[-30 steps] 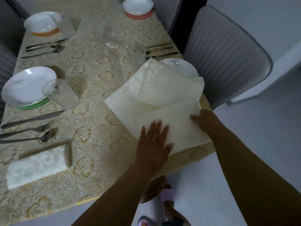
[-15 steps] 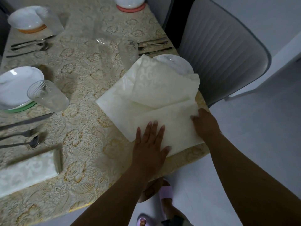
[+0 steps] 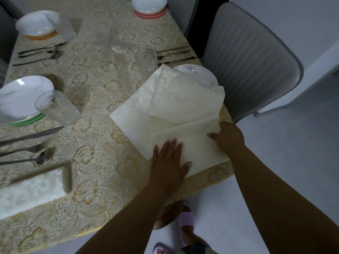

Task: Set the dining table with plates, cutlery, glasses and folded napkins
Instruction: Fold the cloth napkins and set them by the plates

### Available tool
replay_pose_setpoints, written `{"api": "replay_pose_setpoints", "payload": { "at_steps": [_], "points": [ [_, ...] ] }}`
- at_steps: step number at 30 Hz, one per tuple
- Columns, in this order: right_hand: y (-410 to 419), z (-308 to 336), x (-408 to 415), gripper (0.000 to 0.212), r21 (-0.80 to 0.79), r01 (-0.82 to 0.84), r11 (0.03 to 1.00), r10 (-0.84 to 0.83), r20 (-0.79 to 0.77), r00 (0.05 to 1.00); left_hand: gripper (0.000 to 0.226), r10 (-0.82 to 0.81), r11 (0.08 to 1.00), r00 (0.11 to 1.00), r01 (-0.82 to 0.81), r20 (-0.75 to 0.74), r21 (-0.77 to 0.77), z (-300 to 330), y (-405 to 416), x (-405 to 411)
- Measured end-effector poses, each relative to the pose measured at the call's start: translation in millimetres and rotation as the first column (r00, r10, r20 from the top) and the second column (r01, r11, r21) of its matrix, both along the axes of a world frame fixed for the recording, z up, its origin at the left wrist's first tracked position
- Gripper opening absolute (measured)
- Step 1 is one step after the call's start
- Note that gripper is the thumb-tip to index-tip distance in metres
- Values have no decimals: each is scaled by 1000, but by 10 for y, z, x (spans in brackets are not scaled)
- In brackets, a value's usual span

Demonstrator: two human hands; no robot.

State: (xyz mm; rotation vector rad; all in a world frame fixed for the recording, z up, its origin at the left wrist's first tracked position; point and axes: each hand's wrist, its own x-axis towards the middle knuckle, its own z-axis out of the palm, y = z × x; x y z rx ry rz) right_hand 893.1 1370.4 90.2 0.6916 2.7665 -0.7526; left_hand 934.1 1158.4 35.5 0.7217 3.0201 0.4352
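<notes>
A large cream napkin (image 3: 172, 114) lies partly folded at the table's near right corner, its far part draped over a white plate (image 3: 200, 74). My left hand (image 3: 169, 160) presses flat on the napkin's near edge, fingers straight. My right hand (image 3: 227, 134) pinches the napkin's right edge where the layers meet. A clear glass (image 3: 146, 58) stands just beyond the napkin, with cutlery (image 3: 174, 55) to its right.
A folded napkin (image 3: 31, 193) lies near left, beside a knife, fork and spoon (image 3: 27, 147). A plate on a green mat (image 3: 20, 99) with a glass (image 3: 56, 107) sits left. Two more place settings (image 3: 36, 26) (image 3: 148, 4) are farther back. A grey chair (image 3: 247, 57) stands right of the table.
My right hand has moved slightly up the napkin's right edge and now pinches the fabric. My left hand stays pressed flat. The view has shifted a little.
</notes>
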Motion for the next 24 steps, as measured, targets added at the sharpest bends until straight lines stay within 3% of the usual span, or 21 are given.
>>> {"api": "replay_pose_setpoints", "payload": {
  "at_steps": [4, 7, 11, 13, 16, 20, 22, 24],
  "points": [
    [-240, 257, 47, 20, -44, -189, 981, 175, -224, 959, 72, 77, 967, 997, -83, 31, 241, 249, -60, -263],
    [-430, 567, 43, 19, 9, -381, 924, 363, -323, 874, 83, 91, 897, 994, -105, 52, 428, 642, -213, -549],
    [-707, 1095, 21, 21, 47, -625, 780, 598, -353, 720, 98, -113, 771, 944, -112, 309, 627, 1392, -476, -802],
    [-853, 1344, 11, 23, 16, -665, 747, 621, -374, 689, 74, -176, 763, 866, -180, 468, 620, 1663, -638, -822],
    [-992, 1553, -61, 26, 36, -690, 723, 653, -361, 666, 25, -138, 748, 844, -254, 518, 613, 1863, -873, -773],
    [-913, 1582, -179, 60, 8, -668, 744, 657, -189, 730, 18, -42, 613, 849, -394, 527, 684, 1890, -1144, -709],
    [-914, 1512, -242, 45, 1, -626, 780, 610, -225, 760, 18, 45, 588, 870, -420, 491, 692, 1894, -1246, -704],
    [-1012, 1489, -295, 26, 31, -557, 830, 531, -354, 770, 19, 102, 551, 892, -419, 441, 721, 1948, -1337, -715]
  ]
}}
